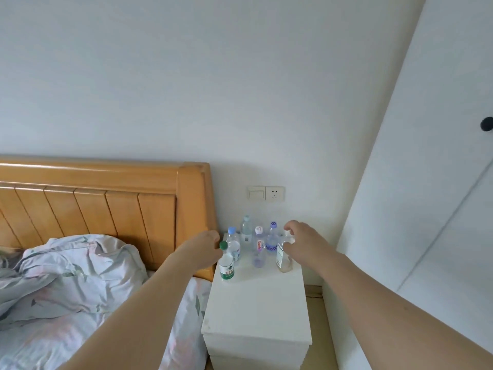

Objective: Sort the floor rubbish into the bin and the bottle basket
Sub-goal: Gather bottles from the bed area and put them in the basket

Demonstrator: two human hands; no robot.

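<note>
Nearest us on the white nightstand (256, 313) our left hand (205, 249) sits right beside the green-capped bottle (226, 265), fingers curled but we can't tell if it's actually holding it, while our right hand (298, 244) curls loosely over the amber-bottomed bottle (284, 256), touching the top but not really clamped, far as we can see. Behind those stand four more bottles, incl. the blue-capped bottle (233, 245) and purple-capped bottle (272, 240), packed close, so we'd grab each front one low on the body and lift straight up to avoid knocking the back row, and no bin or bottle basket in view yet
</note>
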